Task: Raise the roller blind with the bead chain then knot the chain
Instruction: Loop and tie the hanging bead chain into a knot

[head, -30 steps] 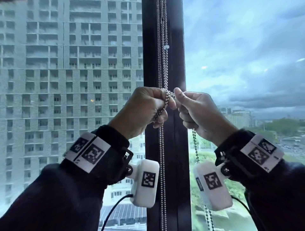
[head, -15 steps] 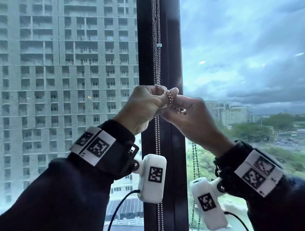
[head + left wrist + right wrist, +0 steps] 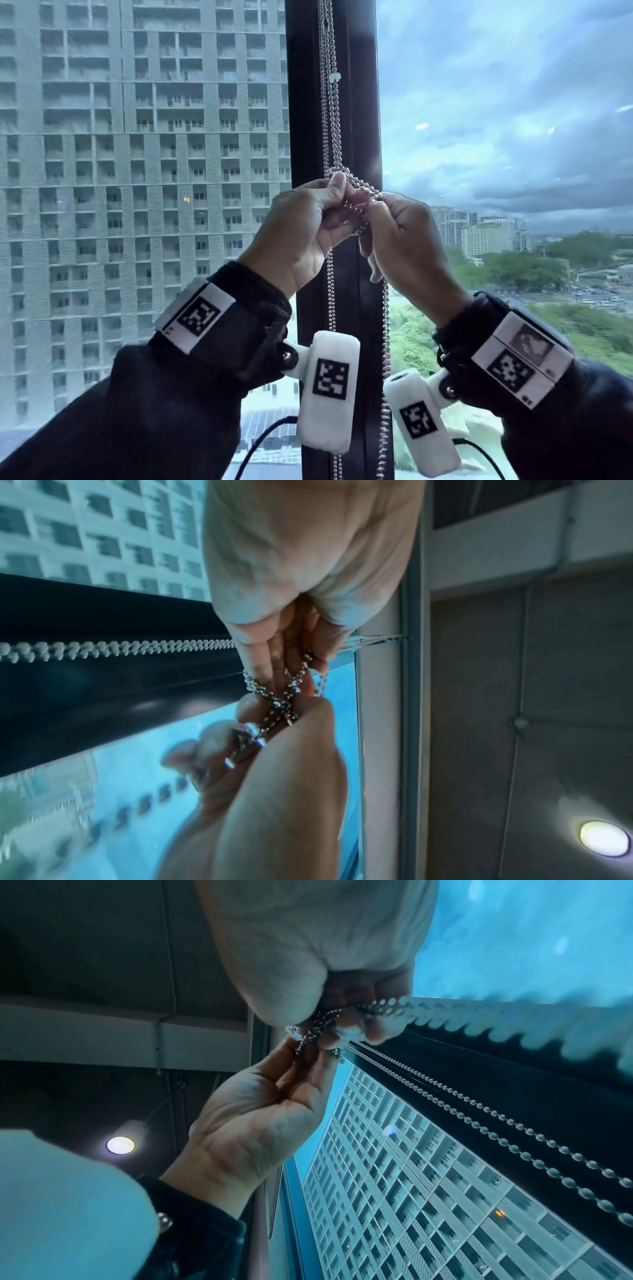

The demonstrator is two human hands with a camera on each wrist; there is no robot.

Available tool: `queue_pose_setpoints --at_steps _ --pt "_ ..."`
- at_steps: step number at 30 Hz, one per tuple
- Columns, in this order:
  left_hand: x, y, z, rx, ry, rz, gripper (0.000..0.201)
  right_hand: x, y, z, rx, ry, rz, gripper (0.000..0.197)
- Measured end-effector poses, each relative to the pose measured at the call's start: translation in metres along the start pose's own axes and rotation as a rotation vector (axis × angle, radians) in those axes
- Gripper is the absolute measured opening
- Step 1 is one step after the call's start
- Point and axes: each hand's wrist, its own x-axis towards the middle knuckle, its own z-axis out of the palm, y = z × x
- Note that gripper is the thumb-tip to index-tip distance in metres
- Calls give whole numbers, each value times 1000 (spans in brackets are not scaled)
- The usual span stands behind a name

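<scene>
Pinching bead chain [image 3: 337,137]: left hand [image 3: 301,226], right hand [image 3: 404,240]; dark window post [image 3: 363,102] directly behind; tower block [image 3: 137,137] beyond glass.

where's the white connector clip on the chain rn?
Head view: the white connector clip sits on the bead chain against the dark window mullion, above both hands.

The bead chain [image 3: 330,120] hangs down against the dark window frame [image 3: 305,137], between two panes.
</scene>
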Motion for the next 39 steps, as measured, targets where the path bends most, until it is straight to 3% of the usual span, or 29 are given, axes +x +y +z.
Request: queue_pose_setpoints --at_steps 6,10,14,17,21,23,26,28,32,37,39 --pt "-9 12 -1 36 -15 6 21 -10 -10 -5 -115 37 -96 23" --pt "-17 21 -11 105 -10 37 18 2 -4 -21 -178 39 -13 8" --pt "-23 23 -13 165 38 113 17 15 -12 -22 -114 -7 42 15" --pt "-26 27 -13 85 63 193 16 11 -11 -18 -73 -68 81 20" --pt "-28 31 -19 5 -74 143 22 8 -11 -17 -43 -133 79 25" --pt "-28 34 -27 275 -72 169 23 9 -12 -19 -25 -118 90 28" --pt "-27 37 -41 1069 -64 438 23 13 -16 -26 -16 -64 110 36" --pt "-25 39 -48 1331 -90 472 24 17 -21 -30 10 -47 128 39" --pt "-29 40 -55 1433 -166 349 40 23 -27 -33 62 -20 145 38" --pt "-31 39 -63 1442 -162 288 70 24 -28 -31 60 17 134 34" --pt "-34 36 -64 1413 -177 243 68 25 -28 -29 75 22 133 30"
